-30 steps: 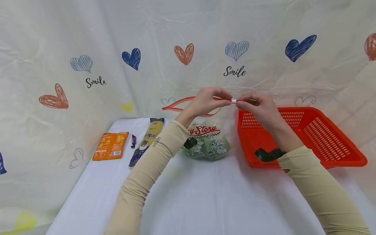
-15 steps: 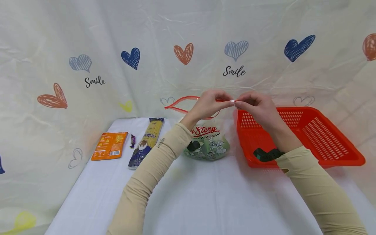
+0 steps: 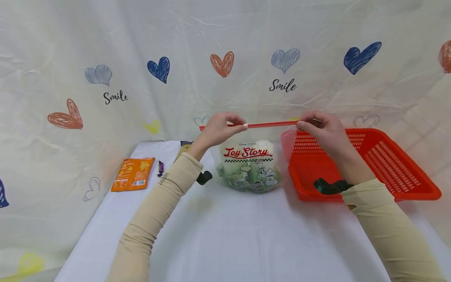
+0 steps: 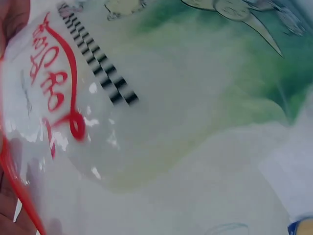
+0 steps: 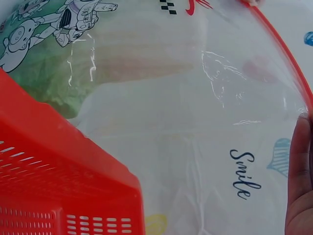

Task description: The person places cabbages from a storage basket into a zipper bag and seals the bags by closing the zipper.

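A clear zip bag [image 3: 251,166] with "Toy Story" lettering and a green cartoon print hangs upright over the table from its red zip strip [image 3: 271,124]. My left hand [image 3: 219,130] pinches the small white slider [image 3: 246,125] on that strip. Farther right, my right hand [image 3: 325,135] pinches the strip near its right end, with finger and thumb. Between the hands the strip runs straight and taut. The left wrist view shows the bag's front [image 4: 161,98] close up. In the right wrist view, a finger [image 5: 301,166] lies against the red strip.
A red perforated basket [image 3: 366,197] stands at the right, partly behind my right forearm. An orange packet [image 3: 133,174] and a purple-wrapped sweet [image 3: 161,168] lie at the left. A pasta pack [image 3: 184,149] is mostly hidden by my left arm.
My left hand has moved left along the strip with the slider, away from my right hand. The gaping red loop has straightened. My right hand has shifted slightly right.
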Motion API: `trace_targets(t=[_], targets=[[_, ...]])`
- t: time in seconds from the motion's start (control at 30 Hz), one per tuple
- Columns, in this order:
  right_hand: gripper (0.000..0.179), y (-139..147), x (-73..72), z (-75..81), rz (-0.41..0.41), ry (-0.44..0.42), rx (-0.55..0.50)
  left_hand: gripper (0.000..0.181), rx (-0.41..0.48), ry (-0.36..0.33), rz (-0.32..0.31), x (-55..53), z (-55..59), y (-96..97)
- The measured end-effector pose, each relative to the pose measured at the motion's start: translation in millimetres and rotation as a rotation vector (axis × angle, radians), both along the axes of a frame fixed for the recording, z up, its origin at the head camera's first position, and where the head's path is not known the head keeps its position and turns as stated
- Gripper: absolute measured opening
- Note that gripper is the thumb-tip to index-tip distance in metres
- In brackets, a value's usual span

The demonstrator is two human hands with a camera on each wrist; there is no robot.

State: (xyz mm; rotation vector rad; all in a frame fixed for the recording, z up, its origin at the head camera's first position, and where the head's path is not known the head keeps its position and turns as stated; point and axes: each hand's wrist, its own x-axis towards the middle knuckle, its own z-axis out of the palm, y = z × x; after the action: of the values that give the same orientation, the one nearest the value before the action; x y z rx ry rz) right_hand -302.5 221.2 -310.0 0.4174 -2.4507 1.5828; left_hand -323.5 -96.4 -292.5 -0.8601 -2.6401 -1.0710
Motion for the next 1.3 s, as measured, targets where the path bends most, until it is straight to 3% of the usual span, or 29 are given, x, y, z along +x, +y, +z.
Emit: trace_targets(t=[0.23,0.5,0.63,0.83,1.0,1.13,1.3], targets=[[0.035,7.3,-0.1,-2.5,-0.015,-0.006,0.001,0.018,-0.017,-0.011,0.028,2.9,-1.0,-24.9],[0.042,20.0,1.6,-5.3,-0.052,-0.067,-0.004,0.020,0.012,-0.030,0.142,6.5,-7.9,-62.3],[0.040,25.1,2.2,-6.7,-0.064,-0.064,-0.007,0.020,0.038,-0.052,0.167,10.5,-11.9,-75.9],[0.041,22.2,0.7,-4.3,-0.069,-0.073,0.003,0.023,0.098,-0.058,0.202,14.3,-15.2,-78.5],[0.042,16.9,2.2,7.3,-0.035,-0.087,-0.023,0.025,0.206,-0.038,0.250,18.9,-6.4,-76.7],[0.043,14.1,6.1,18.0,-0.015,-0.119,-0.011,0.025,0.235,-0.037,0.248,25.7,-0.2,-79.0],[0.046,11.6,12.3,31.2,-0.013,-0.160,0.018,0.026,0.312,-0.087,0.217,37.7,7.7,-84.1]])
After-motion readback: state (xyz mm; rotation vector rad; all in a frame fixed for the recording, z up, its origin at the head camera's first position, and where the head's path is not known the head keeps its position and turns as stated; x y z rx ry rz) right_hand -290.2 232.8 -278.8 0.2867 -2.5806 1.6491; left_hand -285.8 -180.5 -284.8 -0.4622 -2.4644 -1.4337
